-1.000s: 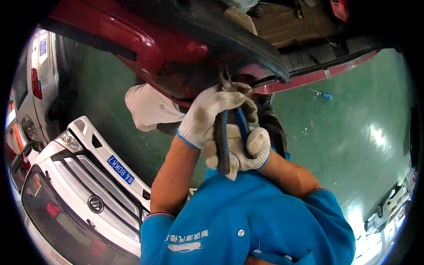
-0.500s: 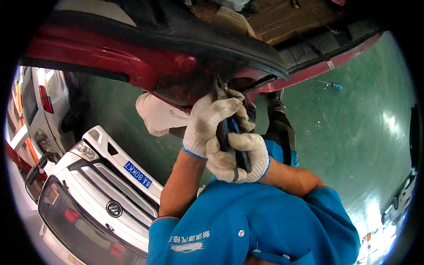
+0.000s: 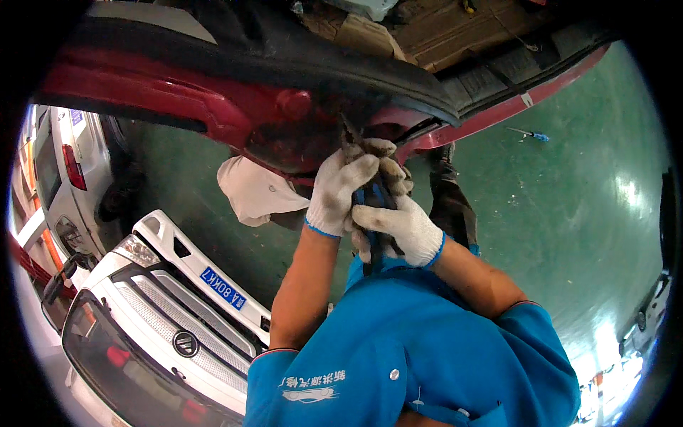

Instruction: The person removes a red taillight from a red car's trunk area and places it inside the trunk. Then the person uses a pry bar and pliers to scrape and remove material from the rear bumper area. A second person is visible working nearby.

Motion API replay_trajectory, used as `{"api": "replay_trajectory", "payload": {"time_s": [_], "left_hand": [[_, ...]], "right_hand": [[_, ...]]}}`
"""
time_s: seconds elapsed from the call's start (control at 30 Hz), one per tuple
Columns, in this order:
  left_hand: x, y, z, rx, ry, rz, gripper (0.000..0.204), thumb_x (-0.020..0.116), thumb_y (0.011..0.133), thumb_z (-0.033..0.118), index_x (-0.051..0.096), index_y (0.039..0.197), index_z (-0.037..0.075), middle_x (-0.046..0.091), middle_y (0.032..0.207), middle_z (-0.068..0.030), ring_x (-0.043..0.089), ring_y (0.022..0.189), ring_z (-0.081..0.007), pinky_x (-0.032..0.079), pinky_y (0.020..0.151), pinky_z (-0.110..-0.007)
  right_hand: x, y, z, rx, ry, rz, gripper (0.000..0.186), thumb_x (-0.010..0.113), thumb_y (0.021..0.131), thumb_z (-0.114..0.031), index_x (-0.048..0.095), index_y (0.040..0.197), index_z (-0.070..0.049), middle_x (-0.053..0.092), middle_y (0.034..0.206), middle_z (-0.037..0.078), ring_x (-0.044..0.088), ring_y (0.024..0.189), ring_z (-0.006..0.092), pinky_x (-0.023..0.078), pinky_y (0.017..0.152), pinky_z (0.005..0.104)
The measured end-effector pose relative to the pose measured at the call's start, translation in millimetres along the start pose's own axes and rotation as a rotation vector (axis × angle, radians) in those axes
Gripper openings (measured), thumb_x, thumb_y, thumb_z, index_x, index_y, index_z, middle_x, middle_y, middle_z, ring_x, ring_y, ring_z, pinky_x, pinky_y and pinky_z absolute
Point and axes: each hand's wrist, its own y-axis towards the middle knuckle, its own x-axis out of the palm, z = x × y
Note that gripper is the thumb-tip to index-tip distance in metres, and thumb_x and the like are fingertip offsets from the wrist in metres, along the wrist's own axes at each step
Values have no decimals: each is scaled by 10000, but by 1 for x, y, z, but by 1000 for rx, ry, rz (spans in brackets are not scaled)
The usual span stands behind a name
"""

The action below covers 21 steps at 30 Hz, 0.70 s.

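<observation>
My left hand (image 3: 340, 188), in a white knit glove with dirty fingertips, is closed around a pair of pliers (image 3: 348, 132) just below the jaws. The pliers' dark jaws point away from me at the red vehicle body (image 3: 206, 107); I cannot tell whether they touch it. Lower on the tool, my right hand (image 3: 411, 226), gloved the same way, grips the blue and black handles, its thumb across them. Handle ends show below the fingers. A dark, grimy recess in the red panel lies just beyond the jaws.
A screwdriver (image 3: 533, 134) with a blue handle lies on the green floor (image 3: 562, 206) to the right. A white truck (image 3: 153, 313) stands at the lower left, a silver car (image 3: 78, 171) behind it. Pale cloth (image 3: 256, 192) shows beneath the red body. Black trim (image 3: 284, 71) edges the vehicle's opening.
My right hand has shifted up along the pliers' handles, and its thumb now lies across them. The handles stand closer together. My left hand stays near the jaws.
</observation>
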Motion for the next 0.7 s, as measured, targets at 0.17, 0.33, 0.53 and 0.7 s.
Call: {"api": "replay_trajectory", "payload": {"time_s": [0.17,0.33,0.53,0.7], "left_hand": [[-2,-2,-6,12,168,149,456,687,967,313,577,1235,-39,691,1010,-180,684,939,-279,562,894,-398],[17,-14,4,34,201,204,430,644,977,328,626,1201,-39,720,1032,-149,691,977,-220,545,909,-335],[9,-14,10,64,371,232,514,628,973,402,638,1227,-46,719,1079,-152,679,990,-211,528,919,-331],[-1,-11,-5,101,335,263,481,567,1031,377,627,1275,-32,728,1059,-129,679,959,-187,522,903,-305]], "right_hand": [[-14,3,-12,-71,-349,66,331,707,923,-332,668,1020,-17,659,753,35,554,596,92,413,487,245],[-27,-4,-36,81,-418,-112,283,714,892,-308,708,920,-26,689,724,55,578,564,102,440,487,239],[-36,-2,-31,76,-316,-177,332,723,842,-132,658,1098,69,732,950,161,744,852,247,606,794,347],[-13,-13,-44,73,-539,-25,318,723,809,-134,653,1052,59,726,914,138,712,862,211,578,816,337]]}}
